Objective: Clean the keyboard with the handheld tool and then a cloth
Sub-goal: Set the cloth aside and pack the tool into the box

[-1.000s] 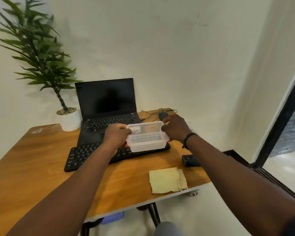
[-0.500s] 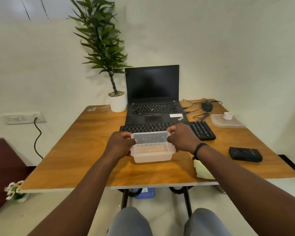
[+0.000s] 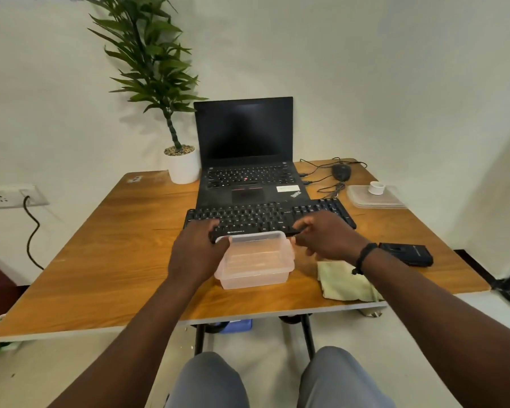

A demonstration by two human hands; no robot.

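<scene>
A black keyboard (image 3: 265, 216) lies on the wooden table (image 3: 115, 260) in front of an open laptop (image 3: 245, 136). A clear plastic container (image 3: 256, 266) without a lid stands on the table just in front of the keyboard. My left hand (image 3: 198, 254) grips the container's left rim, thumb over the edge. My right hand (image 3: 327, 237) is just off the container's right end, fingers spread and holding nothing, its fingertips near the keyboard's front edge. A pale yellow cloth (image 3: 342, 284) lies folded under my right wrist. A flat black device (image 3: 407, 253) rests to the right.
A clear lid (image 3: 389, 201) with a small white cap (image 3: 376, 187) on it sits at the right. A wired mouse (image 3: 341, 171) and its cables lie behind it. A potted plant (image 3: 183, 169) stands left of the laptop. The table's front edge is close to my knees.
The container came down from above the keyboard onto the table in front of it. My right hand has let go of it and drawn slightly right.
</scene>
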